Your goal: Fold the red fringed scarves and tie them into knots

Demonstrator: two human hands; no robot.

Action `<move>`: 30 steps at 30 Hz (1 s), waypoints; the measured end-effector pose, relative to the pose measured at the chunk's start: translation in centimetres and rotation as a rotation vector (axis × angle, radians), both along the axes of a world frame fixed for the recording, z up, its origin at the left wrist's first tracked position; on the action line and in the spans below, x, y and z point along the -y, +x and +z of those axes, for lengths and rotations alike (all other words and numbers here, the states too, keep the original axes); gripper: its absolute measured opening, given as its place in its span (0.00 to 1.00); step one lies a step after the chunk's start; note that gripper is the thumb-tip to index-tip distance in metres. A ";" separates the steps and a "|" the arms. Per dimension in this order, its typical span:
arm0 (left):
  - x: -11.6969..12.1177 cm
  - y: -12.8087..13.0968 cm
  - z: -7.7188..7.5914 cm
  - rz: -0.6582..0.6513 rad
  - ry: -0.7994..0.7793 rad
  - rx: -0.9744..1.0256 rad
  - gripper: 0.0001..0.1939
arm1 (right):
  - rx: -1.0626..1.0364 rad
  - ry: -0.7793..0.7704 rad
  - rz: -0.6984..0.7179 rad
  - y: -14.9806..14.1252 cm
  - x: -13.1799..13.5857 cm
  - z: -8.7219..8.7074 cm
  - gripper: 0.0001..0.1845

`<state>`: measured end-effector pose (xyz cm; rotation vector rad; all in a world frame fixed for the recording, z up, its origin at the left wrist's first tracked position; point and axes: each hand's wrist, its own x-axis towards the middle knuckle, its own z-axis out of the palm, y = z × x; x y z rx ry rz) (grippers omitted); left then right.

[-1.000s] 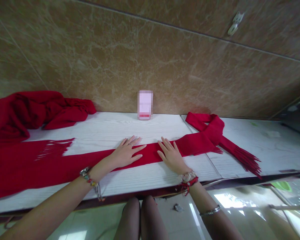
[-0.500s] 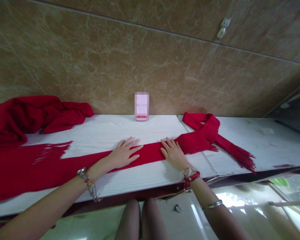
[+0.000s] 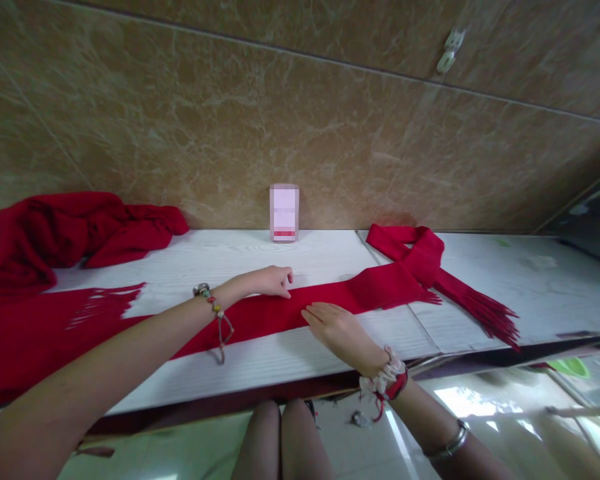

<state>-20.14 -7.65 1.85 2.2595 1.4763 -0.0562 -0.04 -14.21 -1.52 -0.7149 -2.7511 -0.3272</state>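
"Red scarf [image 3: 265, 317]: where is it?"

"Lying across the white wood-grain countertop [image 3: 325, 250], from the left edge of view toward the right, narrow between the hands and wider at left."

"And its right end?"

"It meets a crossed red loop [image 3: 427, 250] with a fringed tail [image 3: 495, 317] pointing right and near. I cannot tell whether that is the same scarf or another."

"How is the left hand [image 3: 274, 280] placed?"

"At the scarf's far edge, fingers curled, a small gap between thumb and forefinger. Whether it pinches any cloth, I cannot tell."

"The right hand [image 3: 336, 327]?"

"Over the near edge, a little to the right, fingers nearly straight and together. The thumb is hidden, so I cannot tell if it has hold of the cloth."

"On the wrists?"

"A beaded bracelet [image 3: 214, 305] on the left; a pale scrunchie [image 3: 384, 379] on the right, with a silver bangle [image 3: 455, 443] farther up that arm."

"Farther out?"

"A crumpled red cloth [image 3: 90, 227] sits far left. A pale phone-like slab [image 3: 284, 210], its face pixelated, stands by the marbled wall [image 3: 300, 100]; a white hook [image 3: 451, 50] is on that wall, far right. Two knees [image 3: 283, 433] show on the near side, above the shiny floor [image 3: 150, 460]."
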 end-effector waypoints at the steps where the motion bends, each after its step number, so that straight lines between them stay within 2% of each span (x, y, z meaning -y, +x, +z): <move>1: -0.3 0.2 0.1 -0.005 -0.042 -0.013 0.14 | 0.042 -0.008 0.005 -0.1 -0.1 0.4 0.10; 6: -1.1 1.0 0.6 -0.052 -0.118 -0.047 0.05 | 0.187 -0.050 -0.003 -1.0 -0.9 1.5 0.06; 12: -1.8 1.3 0.6 -0.085 -0.180 0.020 0.04 | 0.135 0.078 -0.013 -2.0 -1.4 0.4 0.05; 16: -2.1 1.0 0.5 -0.113 -0.229 0.095 0.06 | 0.048 0.162 0.004 -1.8 -1.4 -0.3 0.07; 21: -2.3 0.3 0.3 -0.108 -0.261 0.210 0.09 | 0.024 0.260 0.048 -1.5 -1.2 -0.2 0.10; 24: -2.4 -0.3 0.1 -0.092 -0.281 0.286 0.13 | 0.019 0.279 0.046 -1.3 -1.0 -0.1 0.10; 30: -2.8 -0.9 -0.5 -0.035 -0.434 0.560 0.15 | 0.028 0.259 -0.001 -1.1 -0.4 0.1 0.11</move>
